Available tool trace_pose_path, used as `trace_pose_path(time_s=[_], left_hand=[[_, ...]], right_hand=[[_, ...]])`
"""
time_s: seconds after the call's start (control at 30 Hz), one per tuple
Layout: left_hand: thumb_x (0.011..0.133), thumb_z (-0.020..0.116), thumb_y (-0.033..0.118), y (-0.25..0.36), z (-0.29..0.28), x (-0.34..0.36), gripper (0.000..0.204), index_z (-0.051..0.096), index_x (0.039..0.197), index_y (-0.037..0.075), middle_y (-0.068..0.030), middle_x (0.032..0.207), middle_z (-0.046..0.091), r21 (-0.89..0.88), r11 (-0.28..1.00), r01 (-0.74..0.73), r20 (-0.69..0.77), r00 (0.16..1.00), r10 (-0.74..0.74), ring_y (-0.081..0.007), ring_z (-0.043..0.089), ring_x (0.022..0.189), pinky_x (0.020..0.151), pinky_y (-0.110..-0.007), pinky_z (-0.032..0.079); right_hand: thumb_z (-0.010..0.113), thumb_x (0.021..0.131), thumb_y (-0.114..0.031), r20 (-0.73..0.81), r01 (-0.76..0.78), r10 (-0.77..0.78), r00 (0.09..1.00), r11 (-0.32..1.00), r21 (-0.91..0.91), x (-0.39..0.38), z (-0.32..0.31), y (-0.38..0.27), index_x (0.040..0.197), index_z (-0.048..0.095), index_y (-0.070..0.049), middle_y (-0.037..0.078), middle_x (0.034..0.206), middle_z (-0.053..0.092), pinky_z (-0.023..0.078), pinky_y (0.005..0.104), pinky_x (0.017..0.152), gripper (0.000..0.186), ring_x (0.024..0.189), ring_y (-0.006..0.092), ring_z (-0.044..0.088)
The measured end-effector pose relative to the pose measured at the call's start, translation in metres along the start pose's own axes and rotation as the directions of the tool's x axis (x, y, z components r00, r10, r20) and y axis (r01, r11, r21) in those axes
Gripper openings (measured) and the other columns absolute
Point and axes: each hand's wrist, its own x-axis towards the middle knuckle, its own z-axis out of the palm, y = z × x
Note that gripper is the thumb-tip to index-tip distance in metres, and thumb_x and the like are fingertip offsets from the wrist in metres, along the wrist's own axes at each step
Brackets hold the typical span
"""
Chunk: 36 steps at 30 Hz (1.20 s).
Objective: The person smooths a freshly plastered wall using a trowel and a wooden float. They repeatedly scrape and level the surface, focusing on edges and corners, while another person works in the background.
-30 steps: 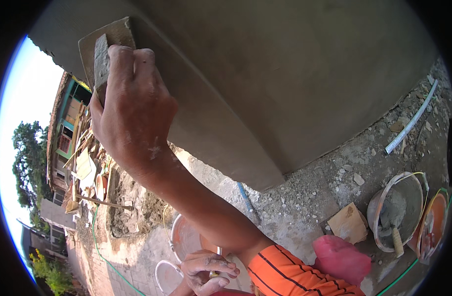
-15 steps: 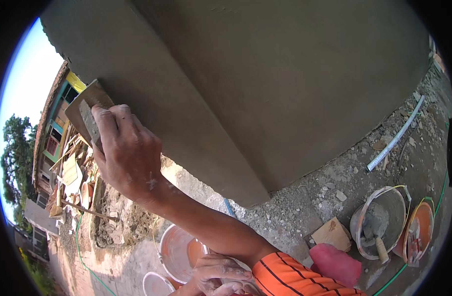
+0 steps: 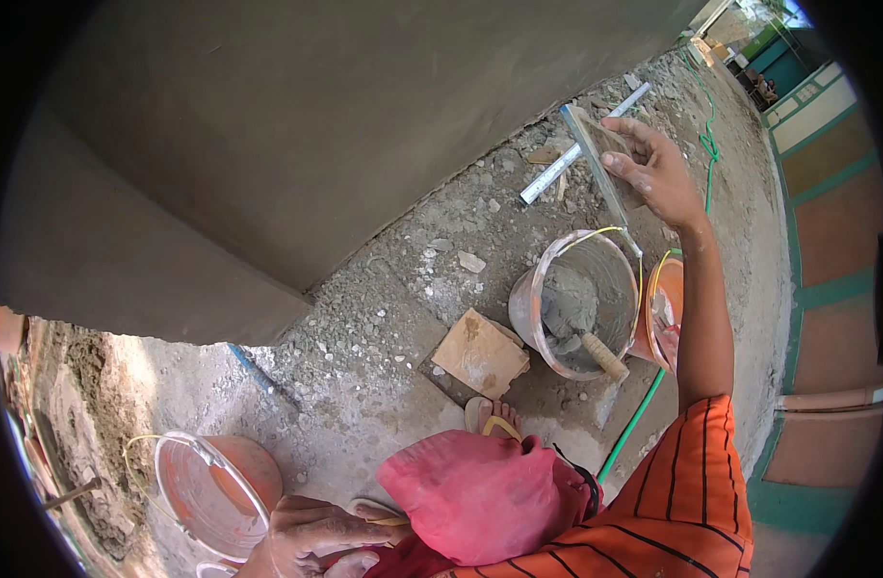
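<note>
My right hand (image 3: 653, 173) is raised over the rubble at the upper right. Its thumb and fingers close on a plastering float (image 3: 600, 169), tilted and seen nearly edge-on. Just below the float stands a bucket (image 3: 526, 313) of wet grey mortar (image 3: 569, 301), with a wooden-handled trowel (image 3: 603, 354) leaning in it. At the lower edge, my left hand (image 3: 316, 530) is dusty, fingers stretched out with the thumb apart, and no object shows in it. A grey plastered wall (image 3: 364, 106) with a raised, straight-edged band fills the upper left.
An orange bucket (image 3: 665, 308) stands beside the mortar bucket; another bucket (image 3: 254, 462) sits near my left hand. A pale pipe (image 3: 552, 178), a broken tile (image 3: 480, 354) and loose rubble lie along the wall's foot. A green hose (image 3: 639, 424) runs past the buckets on the right.
My right hand has carried the float off the wall's left part and across to the right, above the mortar bucket. The view has swung right; my left hand remains low.
</note>
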Motion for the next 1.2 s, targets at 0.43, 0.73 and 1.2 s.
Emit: trace_pose_path(time_s=[0.43,0.73,1.2], left_hand=[[0.085,0.072,0.003,-0.027,-0.022,0.026,0.042,0.065,0.126,0.006,-0.0129,0.1,0.072,-0.159,0.905,0.395,0.139,0.916,-0.375,-0.0221,0.074,0.083,0.073,-0.032,0.06],[0.081,0.071,0.004,-0.019,-0.005,0.042,0.047,0.063,0.127,0.005,-0.0113,0.1,0.074,-0.016,0.807,0.59,0.166,0.798,-0.58,-0.0229,0.074,0.087,0.076,-0.032,0.059],[0.086,0.073,0.017,-0.022,-0.001,0.047,0.046,0.06,0.13,0.012,-0.01,0.099,0.072,0.161,0.88,0.448,0.131,0.874,-0.469,-0.0223,0.075,0.08,0.067,-0.034,0.061]], right_hand=[[0.069,0.073,-0.009,0.219,-0.295,0.684,0.696,0.549,-0.782,-0.244,-0.17,0.474,0.087,0.074,0.004,0.019,0.079,0.073,0.058,0.0374,0.069,0.02,0.073,0.0288,0.072],[0.065,0.082,-0.021,-0.072,-0.41,0.485,0.871,0.64,-0.65,-0.232,-0.094,0.457,0.091,0.072,0.004,0.02,0.085,0.073,0.054,0.0444,0.08,0.027,0.084,0.0325,0.07],[0.058,0.086,-0.024,-0.062,-0.576,0.575,0.816,0.817,0.0,-0.2,-0.185,0.386,0.129,0.06,0.004,0.012,0.117,0.068,0.05,0.0353,0.092,0.051,0.103,0.0234,0.066]])
